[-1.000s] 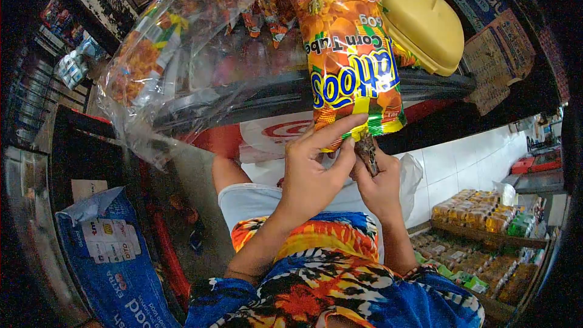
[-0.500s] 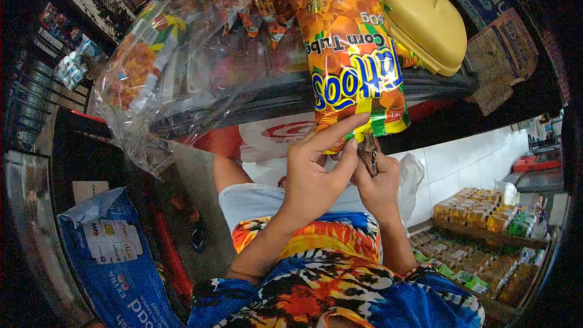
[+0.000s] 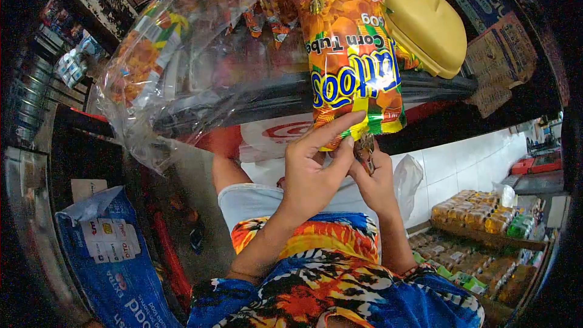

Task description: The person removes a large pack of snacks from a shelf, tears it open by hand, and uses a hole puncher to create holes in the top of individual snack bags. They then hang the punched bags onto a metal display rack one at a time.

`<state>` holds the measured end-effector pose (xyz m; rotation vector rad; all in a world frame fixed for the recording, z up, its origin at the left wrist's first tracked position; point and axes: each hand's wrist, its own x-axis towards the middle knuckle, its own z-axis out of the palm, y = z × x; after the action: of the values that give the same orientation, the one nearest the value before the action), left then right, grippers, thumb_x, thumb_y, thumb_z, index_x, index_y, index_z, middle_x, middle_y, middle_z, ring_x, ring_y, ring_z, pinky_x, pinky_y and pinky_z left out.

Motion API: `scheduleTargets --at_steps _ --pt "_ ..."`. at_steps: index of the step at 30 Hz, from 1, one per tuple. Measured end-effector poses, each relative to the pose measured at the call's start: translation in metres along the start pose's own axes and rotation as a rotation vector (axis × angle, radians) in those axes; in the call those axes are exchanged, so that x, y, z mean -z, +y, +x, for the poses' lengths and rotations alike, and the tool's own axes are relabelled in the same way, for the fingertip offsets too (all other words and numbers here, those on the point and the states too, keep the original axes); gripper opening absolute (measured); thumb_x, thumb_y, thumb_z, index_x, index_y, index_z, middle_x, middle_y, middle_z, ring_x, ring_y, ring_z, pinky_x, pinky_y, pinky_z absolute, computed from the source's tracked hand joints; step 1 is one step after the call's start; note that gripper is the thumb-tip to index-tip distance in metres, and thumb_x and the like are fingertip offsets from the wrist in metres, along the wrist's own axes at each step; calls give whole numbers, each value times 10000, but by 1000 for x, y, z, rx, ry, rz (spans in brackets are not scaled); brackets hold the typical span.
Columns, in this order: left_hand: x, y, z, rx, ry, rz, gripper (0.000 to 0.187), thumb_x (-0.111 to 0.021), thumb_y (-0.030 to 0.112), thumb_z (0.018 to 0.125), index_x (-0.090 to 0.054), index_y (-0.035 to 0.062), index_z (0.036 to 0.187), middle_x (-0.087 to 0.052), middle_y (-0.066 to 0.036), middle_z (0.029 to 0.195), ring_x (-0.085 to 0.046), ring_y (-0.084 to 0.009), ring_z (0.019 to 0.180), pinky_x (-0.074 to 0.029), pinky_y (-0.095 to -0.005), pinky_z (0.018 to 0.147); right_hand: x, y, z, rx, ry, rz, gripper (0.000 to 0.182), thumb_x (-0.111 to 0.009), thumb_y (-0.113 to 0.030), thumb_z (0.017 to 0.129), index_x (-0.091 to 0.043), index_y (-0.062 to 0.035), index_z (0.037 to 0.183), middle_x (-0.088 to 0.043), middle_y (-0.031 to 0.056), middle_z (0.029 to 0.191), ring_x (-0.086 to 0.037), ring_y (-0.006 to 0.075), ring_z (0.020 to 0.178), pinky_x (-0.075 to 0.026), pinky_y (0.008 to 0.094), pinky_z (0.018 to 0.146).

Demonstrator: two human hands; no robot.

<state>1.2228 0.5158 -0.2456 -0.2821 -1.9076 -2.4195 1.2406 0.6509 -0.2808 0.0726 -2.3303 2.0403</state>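
An orange snack bag (image 3: 355, 48) of corn tubes, its print upside down to me, lies at the front edge of the black counter. My left hand (image 3: 316, 170) pinches the bag's near yellow-green seam between thumb and forefinger. Close beside it, my right hand (image 3: 373, 176) is closed around a small dark metal tool (image 3: 366, 144) that sits against the same seam. The tool's lower part is hidden in my fingers, so its exact kind does not show.
A large clear plastic bag (image 3: 206, 42) with more snack packs spreads over the counter at left. Right of the snack bag stands a yellow plastic container (image 3: 428, 27). Bottled drinks (image 3: 470, 209) fill shelves at lower right. A blue printed sheet (image 3: 115, 267) hangs at lower left.
The snack bag's near end and the metal tool have shifted very slightly. Both hands keep nearly the same grip and place.
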Motion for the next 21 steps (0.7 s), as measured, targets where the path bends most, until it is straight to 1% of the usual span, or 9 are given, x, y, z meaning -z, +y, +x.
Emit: scheduleTargets --at_steps 2,6,8,12,14,15,17,21 --pt "1 -1 0 -23 -9 20 316 -559 -6 854 -615 -43 1163 -644 -102 1126 -580 -115 1011 -457 -246 862 3 -1 -2 -34 -47 -19 166 -607 -127 894 -593 17 810 -583 10 666 -482 64 597 -392 256 526" --pt "1 2 -1 6 -5 2 319 -561 -3 852 -615 -41 1164 -646 -99 1121 -585 -119 1008 -458 -250 865 2 -2 -4 -29 -37 9 174 -605 -129 897 -593 16 801 -575 10 654 -476 65 592 -389 251 526" --pt "1 3 -1 87 -7 -57 317 -561 -1 852 -616 -39 1162 -647 -100 1120 -588 -126 1013 -456 -260 881 1 -2 -4 -32 -29 35 167 -610 -130 889 -597 17 811 -575 8 651 -476 64 594 -390 251 531" --pt "2 -4 -1 21 -5 -35 315 -561 -3 852 -618 -37 1160 -648 -99 1118 -591 -129 1013 -455 -262 888 5 8 -2 -51 -29 -9 150 -634 -125 858 -603 16 819 -582 35 640 -489 78 578 -401 269 536" --pt "3 -6 0 -66 1 -3 317 -517 -48 861 -628 -16 1155 -645 -81 1112 -580 -98 966 -478 -242 819 7 17 -2 38 -3 -163 145 -661 -123 817 -608 13 826 -585 75 631 -508 107 558 -408 292 539" --pt "4 -4 0 -71 2 0 317 -517 -48 861 -628 -16 1155 -645 -81 1112 -580 -98 966 -478 -242 819 10 19 -3 44 -3 -161 145 -661 -123 817 -608 13 826 -585 75 631 -508 107 558 -408 292 539" --pt "4 1 -1 7 1 -43 318 -514 -53 857 -632 -14 1150 -646 -78 1099 -581 -103 968 -469 -245 833 14 21 -6 88 -56 -277 157 -678 -127 795 -603 11 809 -579 112 628 -531 151 541 -411 309 537" --pt "3 2 1 -4 4 10 323 -517 -58 844 -638 -12 1140 -647 -84 1091 -586 -119 971 -463 -256 843 13 20 -11 127 -51 -275 162 -682 -129 794 -594 8 789 -565 112 614 -530 180 528 -406 316 527"
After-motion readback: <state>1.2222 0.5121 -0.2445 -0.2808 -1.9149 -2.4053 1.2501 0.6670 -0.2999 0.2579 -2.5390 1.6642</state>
